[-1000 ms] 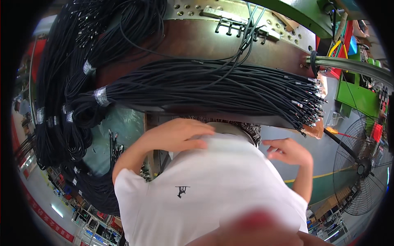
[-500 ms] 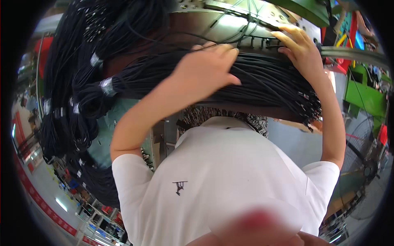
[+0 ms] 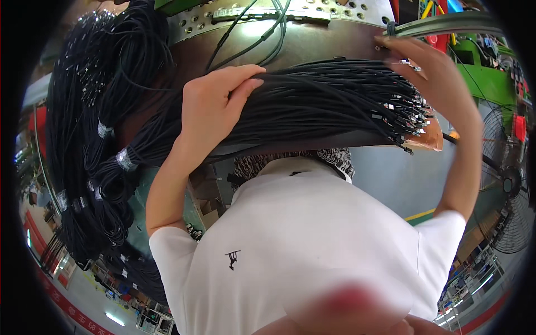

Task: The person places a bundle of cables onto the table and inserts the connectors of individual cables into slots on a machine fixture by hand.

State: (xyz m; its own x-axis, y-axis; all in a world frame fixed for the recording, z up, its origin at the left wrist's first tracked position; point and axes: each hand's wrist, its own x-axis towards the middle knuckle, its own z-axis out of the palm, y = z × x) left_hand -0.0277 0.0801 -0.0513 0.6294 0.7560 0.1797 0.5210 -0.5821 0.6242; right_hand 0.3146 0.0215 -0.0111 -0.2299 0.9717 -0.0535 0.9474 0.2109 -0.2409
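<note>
Right hand [image 3: 432,66] has moved from the bar [image 3: 310,18], its blurred grip unreadable; left hand [image 3: 215,99] seemingly pinches cables [image 3: 318,100].

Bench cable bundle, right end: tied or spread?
Spread. The black cable bundle fans out into separate connector tips; its silver wrap sits far to the left.

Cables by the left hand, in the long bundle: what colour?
Black; the cables show in the head view.
</note>
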